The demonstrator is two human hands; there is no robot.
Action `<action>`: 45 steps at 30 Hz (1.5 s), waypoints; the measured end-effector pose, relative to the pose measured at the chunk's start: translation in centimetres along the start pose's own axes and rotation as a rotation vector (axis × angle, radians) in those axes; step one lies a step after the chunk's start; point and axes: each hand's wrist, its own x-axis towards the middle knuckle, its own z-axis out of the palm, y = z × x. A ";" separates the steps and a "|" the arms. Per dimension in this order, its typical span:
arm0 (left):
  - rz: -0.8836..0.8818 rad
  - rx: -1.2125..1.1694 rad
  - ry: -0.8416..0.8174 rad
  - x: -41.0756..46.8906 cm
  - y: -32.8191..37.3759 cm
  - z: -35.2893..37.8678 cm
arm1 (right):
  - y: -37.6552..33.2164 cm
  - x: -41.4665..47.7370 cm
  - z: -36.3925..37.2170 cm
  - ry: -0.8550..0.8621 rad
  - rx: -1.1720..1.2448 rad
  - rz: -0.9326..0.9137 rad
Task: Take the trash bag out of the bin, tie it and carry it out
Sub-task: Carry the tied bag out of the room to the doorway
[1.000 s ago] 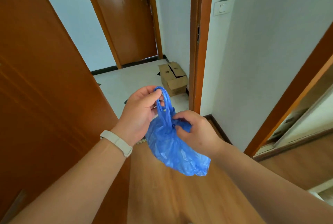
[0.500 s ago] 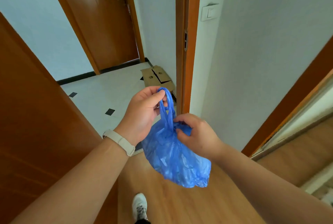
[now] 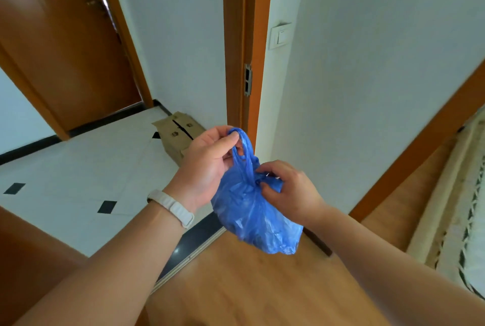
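We cannot see what fills the trash bag [image 3: 252, 210]; its blue plastic is crumpled and opaque, and our right hand [image 3: 288, 192] covers part of its neck. The bag hangs in the air over the wooden floor [image 3: 249, 286] at the doorway, long axis running up and down, loop handles topmost, bulging bottom lowest. Our left hand [image 3: 207, 165], a pale band [image 3: 172, 207] on its wrist, is closed around the handles. Our right hand pinches the gathered neck, fingers curled. A cardboard box [image 3: 178, 136] sits beyond, partly hidden by the left hand.
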 end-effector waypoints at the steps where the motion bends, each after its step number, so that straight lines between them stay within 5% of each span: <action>1: -0.011 -0.007 -0.016 0.8 0.4 -1.0 | -0.3 0.8 0.6 0.019 -0.009 0.011; 23: -0.179 0.051 -0.103 15.8 -2.2 -6.7 | 5.4 11.1 6.7 0.056 0.069 0.288; 45: -0.390 0.049 -0.365 36.1 -8.8 2.3 | 19.2 19.0 1.2 0.271 0.044 0.574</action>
